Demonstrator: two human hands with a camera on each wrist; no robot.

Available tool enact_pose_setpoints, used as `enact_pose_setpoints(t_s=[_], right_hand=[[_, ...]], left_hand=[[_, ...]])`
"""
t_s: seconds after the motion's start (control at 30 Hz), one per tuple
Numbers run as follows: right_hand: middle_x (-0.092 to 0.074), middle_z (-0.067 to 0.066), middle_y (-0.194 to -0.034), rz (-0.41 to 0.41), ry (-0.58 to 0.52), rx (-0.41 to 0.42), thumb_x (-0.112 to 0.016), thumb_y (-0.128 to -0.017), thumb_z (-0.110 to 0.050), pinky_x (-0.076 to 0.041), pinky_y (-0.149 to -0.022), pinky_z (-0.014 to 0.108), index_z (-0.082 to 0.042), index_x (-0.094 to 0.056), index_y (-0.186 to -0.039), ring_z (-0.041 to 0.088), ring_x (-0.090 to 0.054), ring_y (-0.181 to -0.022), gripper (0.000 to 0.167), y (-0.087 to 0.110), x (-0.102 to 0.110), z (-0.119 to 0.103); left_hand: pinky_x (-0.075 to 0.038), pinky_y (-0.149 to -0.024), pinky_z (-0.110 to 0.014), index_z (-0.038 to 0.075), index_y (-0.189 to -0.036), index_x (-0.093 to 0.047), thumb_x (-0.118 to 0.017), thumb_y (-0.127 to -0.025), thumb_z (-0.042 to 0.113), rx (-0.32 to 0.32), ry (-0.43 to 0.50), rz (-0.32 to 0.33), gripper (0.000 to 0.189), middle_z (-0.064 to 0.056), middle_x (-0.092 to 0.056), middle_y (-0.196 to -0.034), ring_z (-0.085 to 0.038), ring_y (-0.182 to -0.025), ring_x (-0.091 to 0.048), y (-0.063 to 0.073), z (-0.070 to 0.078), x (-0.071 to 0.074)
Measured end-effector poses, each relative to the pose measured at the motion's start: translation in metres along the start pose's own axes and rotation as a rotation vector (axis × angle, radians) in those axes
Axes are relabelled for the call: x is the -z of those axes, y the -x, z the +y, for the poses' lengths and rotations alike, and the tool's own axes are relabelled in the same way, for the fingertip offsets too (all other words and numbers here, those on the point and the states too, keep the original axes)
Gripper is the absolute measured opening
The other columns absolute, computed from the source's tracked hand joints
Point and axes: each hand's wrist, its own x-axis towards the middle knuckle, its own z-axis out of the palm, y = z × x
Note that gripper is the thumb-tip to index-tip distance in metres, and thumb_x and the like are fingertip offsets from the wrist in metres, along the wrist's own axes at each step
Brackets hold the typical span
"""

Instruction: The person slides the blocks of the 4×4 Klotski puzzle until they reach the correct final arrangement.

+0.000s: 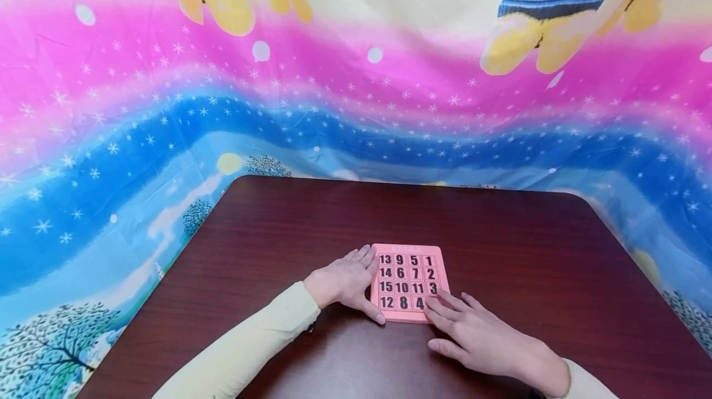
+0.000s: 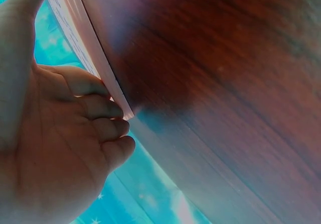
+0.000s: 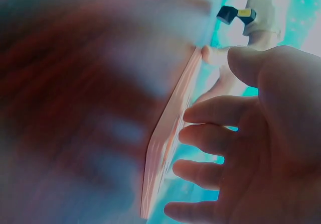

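A pink number slide puzzle [image 1: 410, 251] lies flat on the dark wooden table [image 1: 289, 220], its black numbers in a four-by-four grid. The left hand [image 1: 347, 278] rests along its left side, fingers stretched toward the upper corner and thumb at the lower one. In the left wrist view those fingertips [image 2: 118, 128] are right at the puzzle's edge. The right hand [image 1: 478, 334] reaches over the lower right corner with straight, spread fingers, the tips among the tiles by the 3 and 4. These fingers hide the corner cell. Its thumb stays apart from the puzzle.
Behind and around the table hangs a colourful cloth [image 1: 356, 109] with snowflakes, trees and teddy bears. The table's rounded far edge meets it. A dark device with a yellow label [image 3: 244, 13] sits at the left sleeve in the right wrist view.
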Motion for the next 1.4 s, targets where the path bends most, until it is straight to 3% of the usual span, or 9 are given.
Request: enact_pose_setpoints(t_s=[0.33,0.73,1.13,1.4], right_hand=[[-0.052,0.007,-0.148,-0.028,-0.013,0.005,-0.041,-0.1,-0.057,-0.036,-0.107,0.066,-0.013,-0.057,-0.139,0.033,-0.042,-0.141,0.061,-0.003,-0.003,-0.003],[-0.056,0.007,-0.144,0.023,0.017,0.027,-0.044,-0.1,-0.053,-0.039,-0.104,0.066,-0.013,-0.06,-0.137,0.035,-0.048,-0.137,0.056,0.002,-0.004,0.005],[-0.057,0.006,-0.142,0.029,-0.024,0.014,-0.045,-0.1,-0.053,-0.042,-0.099,0.067,-0.016,-0.062,-0.134,0.036,-0.047,-0.136,0.054,0.013,0.002,0.018],[-0.059,0.008,-0.141,0.025,-0.016,0.02,-0.044,-0.1,-0.054,-0.042,-0.1,0.066,-0.014,-0.063,-0.133,0.037,-0.048,-0.136,0.055,0.009,0.008,0.014]], left_hand=[[-0.018,-0.126,-0.036,0.002,-0.155,-0.023,-0.056,-0.065,0.09,0.0,-0.008,-0.002,0.131,-0.018,-0.014,-0.164,-0.028,-0.153,-0.014,0.0,0.0,0.0],[-0.017,-0.126,-0.035,0.003,-0.155,-0.023,-0.057,-0.065,0.089,0.003,0.007,-0.004,0.13,-0.017,-0.014,-0.164,-0.027,-0.154,-0.014,0.001,0.001,0.0],[-0.018,-0.126,-0.035,0.002,-0.155,-0.024,-0.057,-0.065,0.09,0.001,0.0,0.005,0.13,-0.018,-0.015,-0.164,-0.028,-0.153,-0.014,0.001,0.0,0.0],[-0.017,-0.126,-0.035,0.003,-0.155,-0.024,-0.058,-0.064,0.089,0.002,0.018,0.008,0.13,-0.017,-0.015,-0.164,-0.027,-0.154,-0.014,0.001,0.0,0.0]])
